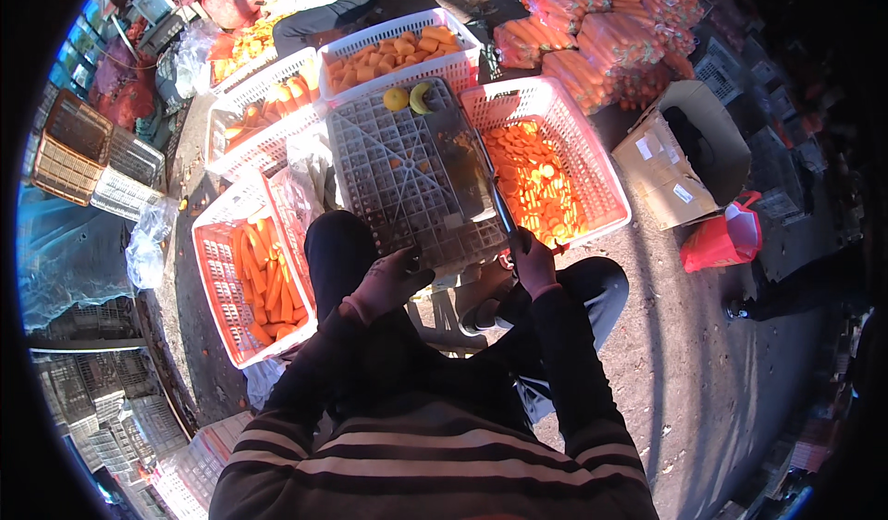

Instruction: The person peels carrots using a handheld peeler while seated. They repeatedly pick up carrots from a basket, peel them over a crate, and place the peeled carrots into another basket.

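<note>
My right hand (536, 267), gloved, grips the dark handle of a knife. The knife's long blade (501, 204) points away from me along the right edge of an upturned grey plastic crate (388, 166). At the near edge of that crate is my left hand (388, 280), also gloved with dark fingertips; its thumb and fingers are apart, and no object shows between them. On the crate lie a board (465, 190) with a wet-looking surface, an orange round fruit (395, 99) and a yellow-green banana (420, 98). Sliced carrots (534, 180) fill part of the crate at right.
Whole peeled carrots (267, 277) lie in a crate (199, 263) at left. Chunks (388, 55) fill another crate (479, 51) beyond. Bagged carrots (596, 41), a cardboard box (662, 166) and a red bag (721, 239) stand at right. Another person's leg (326, 17) shows at the top.
</note>
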`<state>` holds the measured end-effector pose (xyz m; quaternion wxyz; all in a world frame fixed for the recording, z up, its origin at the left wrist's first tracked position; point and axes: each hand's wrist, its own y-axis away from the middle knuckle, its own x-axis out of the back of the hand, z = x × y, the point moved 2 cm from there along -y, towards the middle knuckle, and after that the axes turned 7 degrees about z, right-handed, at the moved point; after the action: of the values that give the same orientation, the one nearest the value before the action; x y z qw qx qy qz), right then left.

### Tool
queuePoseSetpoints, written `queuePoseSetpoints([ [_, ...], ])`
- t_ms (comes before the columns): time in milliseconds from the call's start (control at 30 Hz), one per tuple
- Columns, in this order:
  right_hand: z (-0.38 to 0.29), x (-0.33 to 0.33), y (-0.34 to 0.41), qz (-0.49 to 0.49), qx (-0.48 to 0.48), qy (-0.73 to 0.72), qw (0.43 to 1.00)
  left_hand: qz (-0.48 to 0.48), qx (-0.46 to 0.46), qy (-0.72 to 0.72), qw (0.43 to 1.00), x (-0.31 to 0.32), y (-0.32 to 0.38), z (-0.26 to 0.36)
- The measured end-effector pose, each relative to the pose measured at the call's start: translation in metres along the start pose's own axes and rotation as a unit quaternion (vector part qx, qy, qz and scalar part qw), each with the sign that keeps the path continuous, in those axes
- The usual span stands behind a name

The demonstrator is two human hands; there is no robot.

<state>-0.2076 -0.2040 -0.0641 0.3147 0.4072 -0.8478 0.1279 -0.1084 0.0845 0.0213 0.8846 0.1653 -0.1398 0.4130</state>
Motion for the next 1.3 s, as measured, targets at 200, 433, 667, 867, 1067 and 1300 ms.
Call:
queuePoseSetpoints([
  [200,-0.016,0.017,0.007,-0.075,-0.095,-0.021,0.992,0.023,0.003,0.060,0.998,0.010,0.029,0.027],
  [433,-0.023,0.024,0.011,-0.063,-0.075,0.043,0.994,0.034,-0.038,0.076,0.996,0.018,0.055,0.031],
  [667,-0.027,0.028,0.018,-0.068,-0.035,0.031,0.997,0.027,-0.099,0.009,0.995,0.019,0.058,0.011],
  [867,-0.035,0.030,0.020,-0.071,-0.055,0.035,0.995,0.063,-0.013,0.110,0.992,0.015,0.042,0.021],
  [1067,-0.035,0.029,0.017,-0.071,-0.038,0.043,0.996,0.073,-0.055,0.016,0.996,-0.001,-0.008,0.022],
  [1300,-0.031,0.027,0.014,-0.076,-0.036,0.024,0.996,0.022,-0.025,-0.433,0.901,-0.051,-0.061,0.019],
])
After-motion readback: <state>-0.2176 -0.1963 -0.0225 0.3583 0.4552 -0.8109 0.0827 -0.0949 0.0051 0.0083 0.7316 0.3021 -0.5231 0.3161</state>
